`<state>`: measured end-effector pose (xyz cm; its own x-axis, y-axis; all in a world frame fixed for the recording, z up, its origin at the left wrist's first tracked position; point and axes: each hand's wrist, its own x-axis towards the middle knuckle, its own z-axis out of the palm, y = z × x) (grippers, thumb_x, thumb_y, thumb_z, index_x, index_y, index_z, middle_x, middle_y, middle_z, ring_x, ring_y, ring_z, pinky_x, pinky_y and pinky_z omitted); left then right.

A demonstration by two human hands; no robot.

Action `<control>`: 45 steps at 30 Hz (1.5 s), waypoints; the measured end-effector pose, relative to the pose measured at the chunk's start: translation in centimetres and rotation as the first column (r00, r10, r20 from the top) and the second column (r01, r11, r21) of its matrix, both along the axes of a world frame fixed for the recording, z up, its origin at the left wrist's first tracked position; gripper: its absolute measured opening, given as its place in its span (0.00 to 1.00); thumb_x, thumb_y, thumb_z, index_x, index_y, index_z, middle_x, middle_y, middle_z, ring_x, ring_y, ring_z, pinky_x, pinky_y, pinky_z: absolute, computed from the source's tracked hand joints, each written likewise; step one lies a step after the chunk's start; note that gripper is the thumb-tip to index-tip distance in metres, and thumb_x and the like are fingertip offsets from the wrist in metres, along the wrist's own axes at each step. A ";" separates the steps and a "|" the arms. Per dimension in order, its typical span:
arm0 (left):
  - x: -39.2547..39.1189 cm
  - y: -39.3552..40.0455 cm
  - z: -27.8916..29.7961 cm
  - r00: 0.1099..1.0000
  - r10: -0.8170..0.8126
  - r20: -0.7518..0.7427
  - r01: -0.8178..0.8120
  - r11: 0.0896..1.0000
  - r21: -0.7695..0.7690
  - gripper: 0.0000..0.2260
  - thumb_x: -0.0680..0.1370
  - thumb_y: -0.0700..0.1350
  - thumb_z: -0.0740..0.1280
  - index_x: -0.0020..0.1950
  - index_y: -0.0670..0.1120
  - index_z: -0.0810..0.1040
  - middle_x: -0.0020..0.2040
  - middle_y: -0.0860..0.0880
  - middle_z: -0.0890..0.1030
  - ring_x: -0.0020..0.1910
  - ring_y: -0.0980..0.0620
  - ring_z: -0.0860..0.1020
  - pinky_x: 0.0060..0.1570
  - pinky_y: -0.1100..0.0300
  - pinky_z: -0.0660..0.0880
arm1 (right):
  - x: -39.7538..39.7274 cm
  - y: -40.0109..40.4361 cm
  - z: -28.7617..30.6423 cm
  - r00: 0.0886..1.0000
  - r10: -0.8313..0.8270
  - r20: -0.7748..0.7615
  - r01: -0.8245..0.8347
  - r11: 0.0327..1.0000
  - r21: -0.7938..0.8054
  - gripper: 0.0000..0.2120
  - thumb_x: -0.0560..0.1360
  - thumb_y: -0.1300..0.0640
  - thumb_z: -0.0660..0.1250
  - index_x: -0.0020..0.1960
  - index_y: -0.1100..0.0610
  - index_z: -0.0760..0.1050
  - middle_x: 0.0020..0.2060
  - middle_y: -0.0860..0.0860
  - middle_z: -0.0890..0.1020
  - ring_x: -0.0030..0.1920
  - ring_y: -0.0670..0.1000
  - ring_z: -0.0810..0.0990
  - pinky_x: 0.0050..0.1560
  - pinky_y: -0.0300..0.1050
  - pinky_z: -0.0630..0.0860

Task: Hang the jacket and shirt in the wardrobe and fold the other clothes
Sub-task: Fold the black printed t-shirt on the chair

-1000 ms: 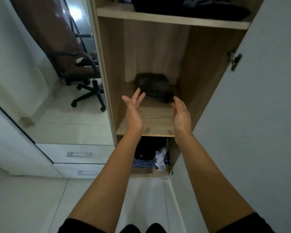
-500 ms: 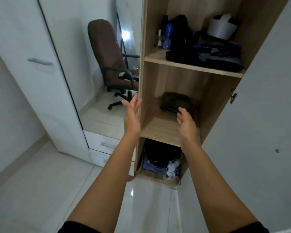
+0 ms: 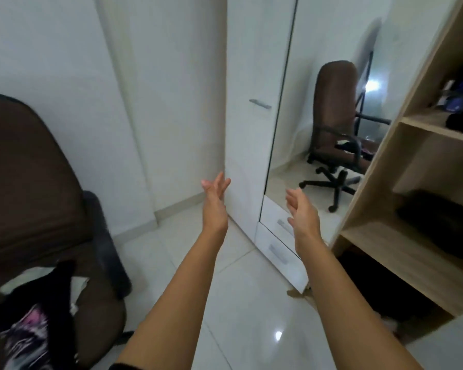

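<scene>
We are in a home bedroom, as we see from the white wardrobe (image 3: pixel 247 129) with its mirrored door (image 3: pixel 329 108), open wooden shelves (image 3: pixel 412 244) holding dark clothes, a brown swivel chair (image 3: pixel 38 182) and a glossy tiled floor (image 3: pixel 251 303).

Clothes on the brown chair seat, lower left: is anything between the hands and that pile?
Nothing visible blocks it. Both the left hand and right hand are open and hold nothing. The clothes lie on the chair seat, with the chair's armrest on the near side and bare floor between.
</scene>
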<state>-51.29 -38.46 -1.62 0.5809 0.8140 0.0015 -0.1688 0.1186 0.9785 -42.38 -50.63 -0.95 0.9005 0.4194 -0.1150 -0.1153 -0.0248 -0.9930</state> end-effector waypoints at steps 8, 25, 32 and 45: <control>-17.5 10.2 -1.2 0.930 0.365 -0.031 -0.366 0.930 -0.032 0.30 0.80 0.61 0.36 0.73 0.52 0.65 0.70 0.50 0.72 0.74 0.51 0.62 0.74 0.42 0.52 | -12.7 14.5 -0.9 0.936 0.351 0.011 -0.351 0.937 0.000 0.13 0.79 0.48 0.54 0.55 0.49 0.75 0.64 0.51 0.76 0.59 0.45 0.72 0.66 0.46 0.65; -46.3 26.6 -10.8 0.693 0.622 -0.363 -0.701 0.699 -0.140 0.33 0.79 0.64 0.36 0.71 0.50 0.68 0.70 0.48 0.72 0.72 0.48 0.64 0.73 0.42 0.54 | -37.7 36.4 -13.1 0.677 0.689 -0.258 -0.735 0.610 -0.298 0.21 0.81 0.45 0.52 0.66 0.52 0.73 0.68 0.51 0.72 0.68 0.53 0.69 0.66 0.49 0.64; -48.8 34.8 -17.5 0.602 0.537 -0.591 -0.717 0.689 -0.104 0.28 0.81 0.61 0.41 0.69 0.50 0.71 0.67 0.48 0.74 0.70 0.47 0.67 0.71 0.47 0.60 | -39.6 45.1 -18.6 0.598 0.769 -0.227 -0.756 0.446 -0.479 0.16 0.80 0.55 0.58 0.67 0.52 0.72 0.65 0.53 0.74 0.60 0.54 0.74 0.61 0.47 0.69; -50.2 46.5 -31.4 0.363 0.105 -0.926 -0.517 0.849 -0.107 0.18 0.82 0.48 0.54 0.64 0.41 0.75 0.64 0.40 0.76 0.63 0.41 0.73 0.61 0.55 0.68 | -42.5 58.2 -31.5 0.274 0.934 -0.230 -0.678 0.018 -0.735 0.21 0.79 0.57 0.61 0.71 0.55 0.67 0.68 0.54 0.72 0.65 0.56 0.73 0.64 0.47 0.70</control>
<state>-101.50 8.00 -33.01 -0.2086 0.7531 -0.6240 0.6359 0.5892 0.4985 -84.88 7.59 -32.44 0.0411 0.8075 -0.5885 0.6630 -0.4626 -0.5885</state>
